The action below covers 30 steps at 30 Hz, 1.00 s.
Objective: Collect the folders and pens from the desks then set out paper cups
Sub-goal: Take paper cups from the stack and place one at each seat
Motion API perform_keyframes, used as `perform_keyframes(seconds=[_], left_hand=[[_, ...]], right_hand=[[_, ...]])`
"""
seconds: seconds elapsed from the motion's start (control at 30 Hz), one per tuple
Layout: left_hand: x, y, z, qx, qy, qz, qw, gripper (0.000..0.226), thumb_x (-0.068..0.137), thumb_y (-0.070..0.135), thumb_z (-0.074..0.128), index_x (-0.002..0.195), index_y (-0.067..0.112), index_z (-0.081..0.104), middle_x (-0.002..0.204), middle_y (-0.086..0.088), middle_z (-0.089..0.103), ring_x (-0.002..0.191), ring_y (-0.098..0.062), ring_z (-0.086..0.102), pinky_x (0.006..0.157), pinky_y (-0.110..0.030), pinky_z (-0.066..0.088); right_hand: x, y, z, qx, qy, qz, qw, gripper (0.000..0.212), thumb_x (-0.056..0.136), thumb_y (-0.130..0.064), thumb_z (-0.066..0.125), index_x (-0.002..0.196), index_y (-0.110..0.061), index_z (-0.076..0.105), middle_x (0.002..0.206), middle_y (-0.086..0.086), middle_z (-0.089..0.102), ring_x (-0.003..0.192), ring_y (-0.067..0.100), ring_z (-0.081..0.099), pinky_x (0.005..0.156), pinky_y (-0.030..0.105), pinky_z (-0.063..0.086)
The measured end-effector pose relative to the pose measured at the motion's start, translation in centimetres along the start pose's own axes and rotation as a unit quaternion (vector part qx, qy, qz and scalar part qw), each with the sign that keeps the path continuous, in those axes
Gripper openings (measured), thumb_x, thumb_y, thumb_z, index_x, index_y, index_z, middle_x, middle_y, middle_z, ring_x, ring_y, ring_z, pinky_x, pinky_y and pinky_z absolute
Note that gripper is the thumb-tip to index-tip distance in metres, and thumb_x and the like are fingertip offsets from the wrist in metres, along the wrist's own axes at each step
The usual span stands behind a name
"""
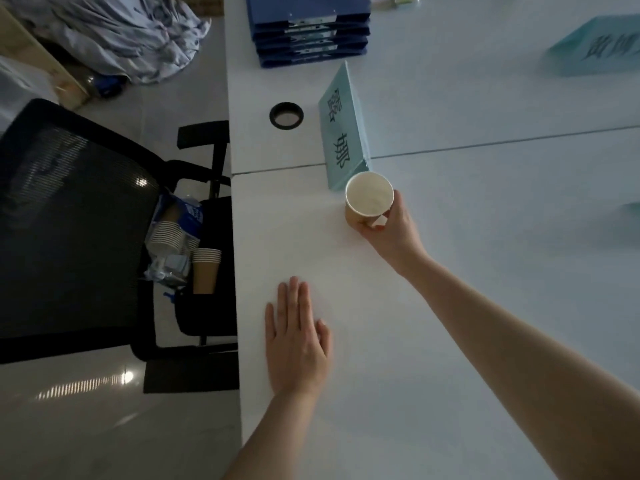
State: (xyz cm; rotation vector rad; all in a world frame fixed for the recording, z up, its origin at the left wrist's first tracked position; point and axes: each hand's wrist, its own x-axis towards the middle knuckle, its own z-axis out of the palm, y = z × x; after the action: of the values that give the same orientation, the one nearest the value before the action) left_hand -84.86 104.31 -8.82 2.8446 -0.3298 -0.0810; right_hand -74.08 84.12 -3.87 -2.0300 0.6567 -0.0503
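Paper cup [369,199], upright and with nothing inside, stands on the white worktop [450,306] just in front of a teal name card [341,133], well in from the left edge. Right hand [388,230] holds it, fingers and thumb curled round its brown wall. Left hand [298,337] lies flat on the worktop near the left edge, fingers straight and together, holding nothing. Blue folders [308,29] sit stacked at the far left of the worktop. On the black chair [69,220] beside the left edge, a torn plastic bag [176,237] holds nested cups, and a separate cup stack [206,270] stands upright next to it.
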Motion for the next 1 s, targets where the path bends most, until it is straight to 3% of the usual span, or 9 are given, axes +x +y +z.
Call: perform_keyframes(seconds=[0.13,0.33,0.47,0.57,0.7,0.9,1.0], left_hand=[[0.2,-0.1,0.0,-0.005,-0.005,0.002,1.000,0.061,0.091,0.028,0.037,0.148,0.007,0.038,0.157,-0.009,0.031,0.147,-0.025,0.025,0.119,-0.045,0.019],[0.3,-0.9,-0.1,-0.038,-0.018,0.019,0.999,0.059,0.089,0.028,0.035,0.145,0.012,0.043,0.157,-0.008,0.033,0.146,-0.026,0.026,0.118,-0.041,0.012],[-0.3,-0.7,-1.9,-0.061,-0.105,0.024,0.992,0.057,0.088,0.010,0.050,0.144,0.005,0.041,0.159,-0.011,0.027,0.148,-0.028,0.019,0.118,-0.042,0.017],[-3.8,1.2,-4.1,-0.108,-0.124,0.068,0.984,0.050,0.081,-0.002,0.052,0.130,-0.003,0.054,0.152,-0.017,0.038,0.142,-0.030,0.035,0.113,-0.038,0.032],[-9.2,4.6,-5.6,-0.118,-0.157,0.166,0.966,0.049,0.086,0.000,0.050,0.134,0.001,0.053,0.149,-0.014,0.044,0.140,-0.025,0.039,0.113,-0.032,0.031],[-17.2,10.6,-5.3,-0.117,-0.179,0.232,0.949,0.045,0.088,0.002,0.050,0.133,0.005,0.054,0.138,-0.011,0.054,0.131,-0.025,0.047,0.109,-0.031,0.037],[-22.3,15.6,-4.2,-0.148,-0.171,0.262,0.938,0.042,0.087,0.002,0.051,0.128,0.008,0.057,0.133,-0.007,0.059,0.126,-0.022,0.050,0.106,-0.030,0.041]], right_hand=[[-1.6,1.8,-1.1,-0.079,-0.018,-0.009,0.997,0.064,0.077,-0.002,0.061,0.135,-0.007,0.036,0.130,0.012,0.050,0.121,0.028,0.049,0.099,0.044,0.044],[-10.8,4.7,-4.7,-0.093,0.000,0.063,0.994,0.063,0.084,-0.004,0.060,0.140,-0.007,0.031,0.137,0.013,0.047,0.125,0.027,0.049,0.105,0.038,0.040],[-18.4,6.0,-7.4,-0.071,0.012,0.125,0.990,0.056,0.089,-0.009,0.057,0.140,-0.006,0.033,0.134,0.013,0.050,0.118,0.028,0.053,0.100,0.036,0.042],[-23.7,6.3,-9.6,-0.020,0.033,0.172,0.984,0.052,0.092,-0.009,0.055,0.139,-0.006,0.033,0.134,0.013,0.050,0.115,0.028,0.055,0.093,0.035,0.045],[-29.4,8.0,-13.4,0.012,0.068,0.199,0.978,0.047,0.094,-0.010,0.053,0.137,-0.008,0.036,0.131,0.010,0.051,0.107,0.023,0.055,0.079,0.029,0.044],[-37.1,12.5,-20.5,0.034,0.132,0.248,0.959,0.039,0.093,-0.011,0.051,0.132,-0.011,0.046,0.123,0.005,0.060,0.098,0.015,0.056,0.078,0.031,0.048],[-41.1,15.3,-25.0,0.065,0.169,0.247,0.952,0.037,0.093,-0.010,0.050,0.129,-0.012,0.048,0.118,0.005,0.063,0.096,0.016,0.058,0.070,0.025,0.047]])
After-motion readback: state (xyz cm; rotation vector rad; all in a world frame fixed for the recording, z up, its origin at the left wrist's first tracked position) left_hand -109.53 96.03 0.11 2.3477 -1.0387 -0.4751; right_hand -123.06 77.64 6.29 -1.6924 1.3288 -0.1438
